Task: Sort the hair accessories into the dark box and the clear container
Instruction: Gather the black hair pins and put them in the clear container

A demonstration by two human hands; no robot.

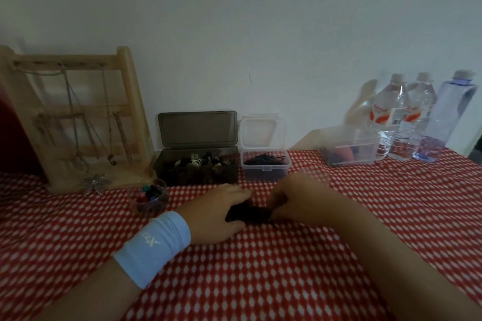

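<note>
The left hand (221, 212) and the right hand (292, 197) meet on the red and white tablecloth (260, 281), near the middle of the surface. Between them lies a dark bunch of hair accessories (247, 214). Both hands have their fingers curled on this bunch, the left from the left side and the right from the right side; how firmly they grip it I cannot tell. The left wrist wears a light blue wristband (154, 245).

Just behind the hands, toward the far edge, stands the dark box (197, 167) with its lid up, filled with mixed accessories. Beside it on the right is the clear container (265, 164), also open, with thin dark pins inside. A small round cup (151, 198) with coloured pieces stands to the left of the hands. A wooden jewellery stand (78, 117) with chains is at the far left corner. Toward the far right corner are another clear tub (350, 148) and three water bottles (407, 117).
</note>
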